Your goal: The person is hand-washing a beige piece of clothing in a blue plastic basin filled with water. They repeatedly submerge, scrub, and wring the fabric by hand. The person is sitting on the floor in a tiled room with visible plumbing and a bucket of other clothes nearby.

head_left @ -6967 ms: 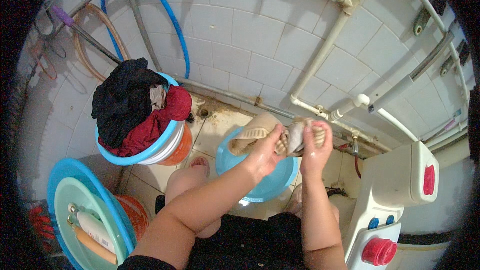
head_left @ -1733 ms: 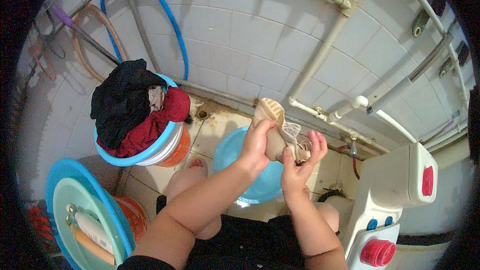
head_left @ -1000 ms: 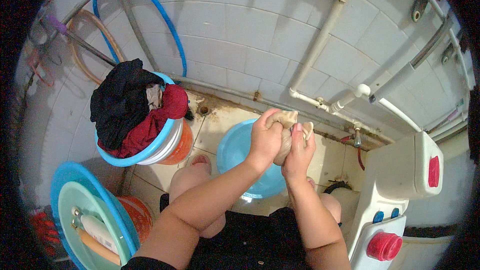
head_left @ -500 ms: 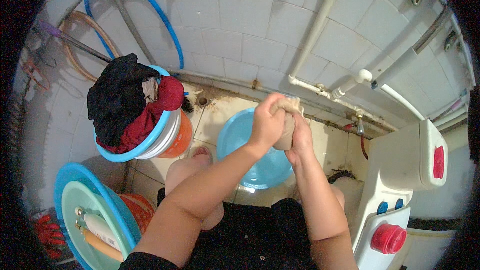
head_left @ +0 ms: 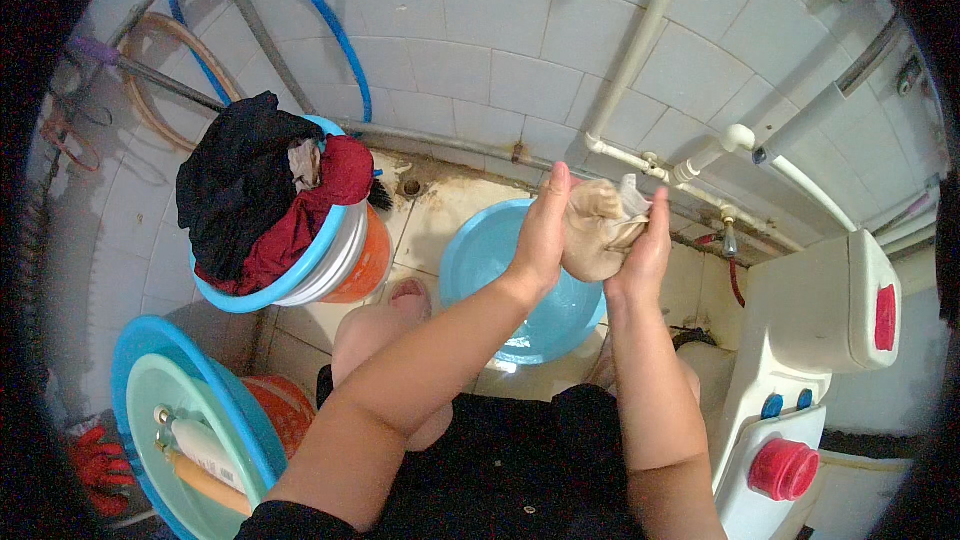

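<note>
A bunched beige cloth (head_left: 598, 232) with a paler white part at its top right is held up between my two palms. My left hand (head_left: 541, 233) presses on its left side, thumb pointing up and fingers mostly hidden behind it. From the right, my right hand (head_left: 642, 255) cups the cloth's other side and underside. Below and slightly left of the cloth stands a light-blue basin (head_left: 530, 325) on the floor, with what looks like water in it. My hands cover part of its right rim.
At left, a blue basin on a bucket holds black clothing (head_left: 240, 190) and dark-red clothing (head_left: 300, 225). Nearer, a green basin (head_left: 150, 380) holds bottles. White jugs with red caps (head_left: 783, 470) stand at right. Pipes (head_left: 640, 60) and a tap (head_left: 729, 240) line the tiled wall.
My hands have shifted a little to the right and spread apart. The cloth, earlier squeezed tightly between them, now sits looser and wider between the palms.
</note>
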`<move>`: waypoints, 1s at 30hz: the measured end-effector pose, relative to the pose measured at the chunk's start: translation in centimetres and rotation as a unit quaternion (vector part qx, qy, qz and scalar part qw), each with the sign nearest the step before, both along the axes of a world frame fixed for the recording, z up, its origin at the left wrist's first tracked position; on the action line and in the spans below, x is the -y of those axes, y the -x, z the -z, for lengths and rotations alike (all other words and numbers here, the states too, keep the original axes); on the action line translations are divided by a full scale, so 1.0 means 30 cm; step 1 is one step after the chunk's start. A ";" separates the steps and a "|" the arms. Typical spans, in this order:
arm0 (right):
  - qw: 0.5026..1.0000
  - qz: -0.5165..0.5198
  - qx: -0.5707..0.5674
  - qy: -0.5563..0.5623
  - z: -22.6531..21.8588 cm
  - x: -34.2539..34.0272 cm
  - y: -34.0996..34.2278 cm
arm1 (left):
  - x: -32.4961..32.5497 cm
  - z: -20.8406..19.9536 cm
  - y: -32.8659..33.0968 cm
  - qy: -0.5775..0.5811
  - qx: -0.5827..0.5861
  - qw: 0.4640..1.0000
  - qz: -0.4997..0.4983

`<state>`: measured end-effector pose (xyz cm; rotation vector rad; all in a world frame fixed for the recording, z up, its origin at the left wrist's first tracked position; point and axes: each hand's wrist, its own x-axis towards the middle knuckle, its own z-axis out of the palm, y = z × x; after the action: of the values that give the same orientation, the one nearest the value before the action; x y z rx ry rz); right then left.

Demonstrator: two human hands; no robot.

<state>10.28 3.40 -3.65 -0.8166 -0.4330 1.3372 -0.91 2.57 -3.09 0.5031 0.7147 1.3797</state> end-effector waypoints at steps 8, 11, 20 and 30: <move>0.863 0.085 0.433 -0.245 -0.121 0.092 0.097 | -0.002 -0.039 0.074 0.053 0.260 0.934 0.241; 0.692 0.076 0.616 -0.368 -0.127 0.094 0.067 | -0.031 -0.012 0.104 -0.016 0.234 0.938 0.254; 0.570 0.041 0.662 -0.485 -0.145 0.171 0.098 | 0.012 -0.019 0.090 -0.033 0.099 0.984 0.143; 0.703 0.107 0.574 -0.406 -0.086 0.105 0.110 | 0.057 -0.022 0.019 0.002 0.079 0.996 0.040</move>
<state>6.99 0.26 -1.07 -0.7958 -1.7136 0.1356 -1.48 0.88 -2.44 0.4109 0.5630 1.3257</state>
